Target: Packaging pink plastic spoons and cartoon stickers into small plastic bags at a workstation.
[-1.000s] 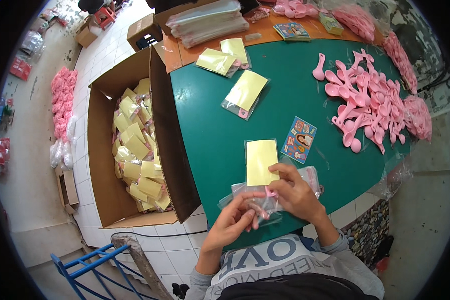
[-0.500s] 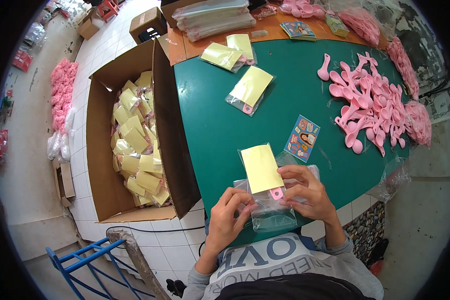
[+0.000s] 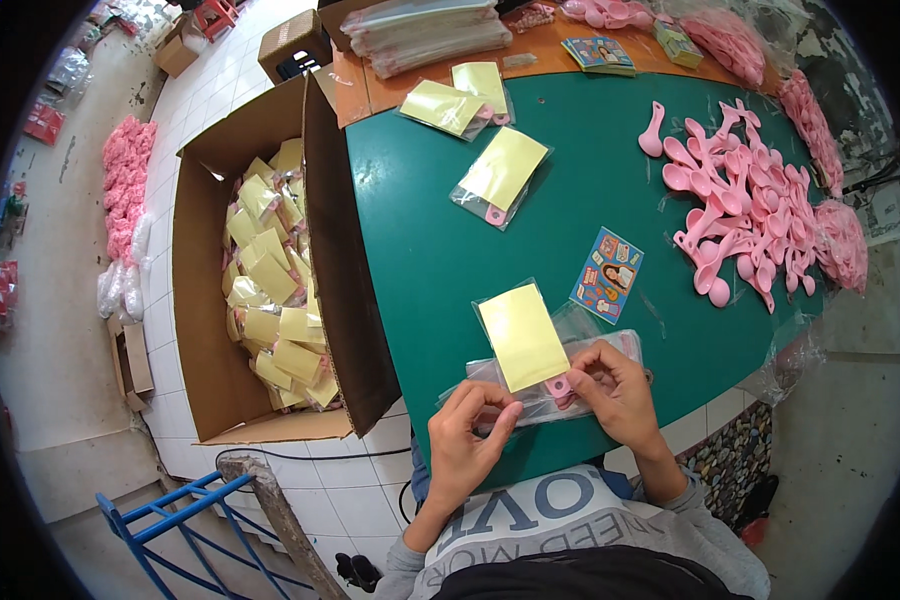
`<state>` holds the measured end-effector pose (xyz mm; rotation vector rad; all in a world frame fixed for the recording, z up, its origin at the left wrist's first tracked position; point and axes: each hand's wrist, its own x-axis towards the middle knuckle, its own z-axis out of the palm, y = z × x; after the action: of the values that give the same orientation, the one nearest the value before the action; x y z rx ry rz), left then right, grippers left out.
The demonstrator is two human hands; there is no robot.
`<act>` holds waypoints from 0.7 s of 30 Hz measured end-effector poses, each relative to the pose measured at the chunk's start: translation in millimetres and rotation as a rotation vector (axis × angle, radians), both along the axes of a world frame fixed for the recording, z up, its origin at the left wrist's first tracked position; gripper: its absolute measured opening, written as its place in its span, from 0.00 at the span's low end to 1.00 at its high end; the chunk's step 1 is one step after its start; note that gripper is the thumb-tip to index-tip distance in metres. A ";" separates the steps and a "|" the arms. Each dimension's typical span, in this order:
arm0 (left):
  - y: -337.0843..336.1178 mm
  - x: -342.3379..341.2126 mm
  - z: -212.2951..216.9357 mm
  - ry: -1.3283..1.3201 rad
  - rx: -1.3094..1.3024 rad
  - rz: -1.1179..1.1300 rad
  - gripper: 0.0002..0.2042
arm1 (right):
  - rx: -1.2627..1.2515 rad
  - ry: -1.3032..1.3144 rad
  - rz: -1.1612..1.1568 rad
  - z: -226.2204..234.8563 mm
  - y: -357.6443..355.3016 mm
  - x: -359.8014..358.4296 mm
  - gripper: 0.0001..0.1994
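At far left, the lower end of a blue metal frame (image 3: 175,510) is cut off by the view. Beside it, on white floor tiles (image 3: 355,500), stands an open carton (image 3: 192,310); its right wall hides part of the packed bags (image 3: 270,272) inside. My left hand (image 3: 467,440) has thumb and forefinger nearly meeting; whether film lies between them I cannot tell. Over the near edge of the green tabletop (image 3: 425,230) is the clear bag (image 3: 523,338) with a yellow card; a pink handle (image 3: 557,386) shows at its lower corner, the remainder concealed. My right hand (image 3: 618,398) pinches the bag at that corner, partly covering the flat bags (image 3: 625,345) beneath. Farther right lie a printed card (image 3: 608,275), overlapping pink spoons (image 3: 738,200) and a peeling wall (image 3: 885,165).
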<state>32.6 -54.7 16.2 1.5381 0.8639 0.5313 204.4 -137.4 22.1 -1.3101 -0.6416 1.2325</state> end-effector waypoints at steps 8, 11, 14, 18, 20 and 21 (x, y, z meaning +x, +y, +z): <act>-11.3 2.6 -7.6 -0.163 -0.235 0.169 0.10 | -0.015 -0.006 -0.194 1.4 6.4 -8.2 0.06; -12.1 1.4 -6.4 -0.108 -0.210 0.126 0.08 | 0.008 -0.069 -0.180 0.1 7.3 -8.9 0.06; -10.3 0.5 -5.6 -0.072 -0.168 0.083 0.07 | -0.003 -0.100 -0.141 -2.7 6.2 -7.0 0.07; -6.9 0.6 -3.6 -0.065 -0.161 0.076 0.10 | -0.020 -0.120 -0.149 3.0 8.3 -7.4 0.09; -2.2 1.1 -2.2 -0.117 -0.154 0.090 0.15 | -0.054 -0.226 -0.074 10.8 10.5 -3.6 0.13; 6.3 2.4 2.0 -0.119 -0.151 0.091 0.15 | -0.051 -0.228 -0.073 14.4 14.0 0.3 0.13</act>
<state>35.1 -48.4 18.3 1.3219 0.8653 0.6043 204.7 -123.4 36.5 -1.5170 -0.7203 1.0547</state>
